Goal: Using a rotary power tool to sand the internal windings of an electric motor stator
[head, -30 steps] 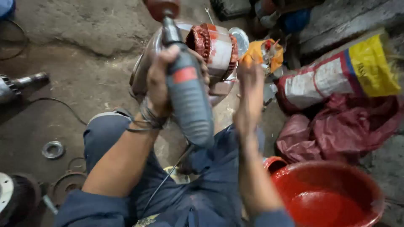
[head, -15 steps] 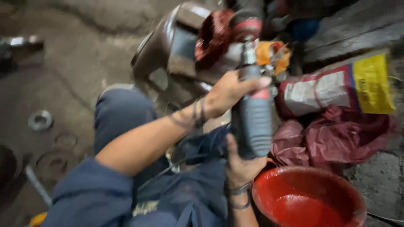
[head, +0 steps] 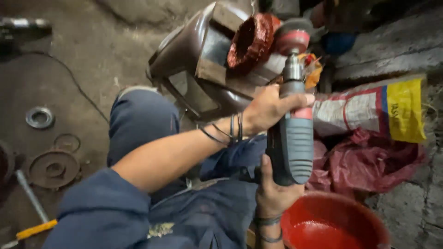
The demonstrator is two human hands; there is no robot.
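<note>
Gripping a grey-and-red power drill (head: 291, 143) with both hands, a seated person holds its round red attachment (head: 291, 40) against a motor housing (head: 198, 69) with copper windings (head: 251, 41); left hand (head: 267, 109) wraps the neck, right hand (head: 273, 193) clasps the handle beside a red bucket (head: 334, 226).

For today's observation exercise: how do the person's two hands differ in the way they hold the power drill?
The left hand wraps the front of the power drill, just behind the chuck, while the right hand grips its rear end from below. The left hand comes in from the side on an outstretched arm; the right hand rises from the bottom edge of the view. Both wrists wear thin bands, and both hands grip the same drill.
</note>
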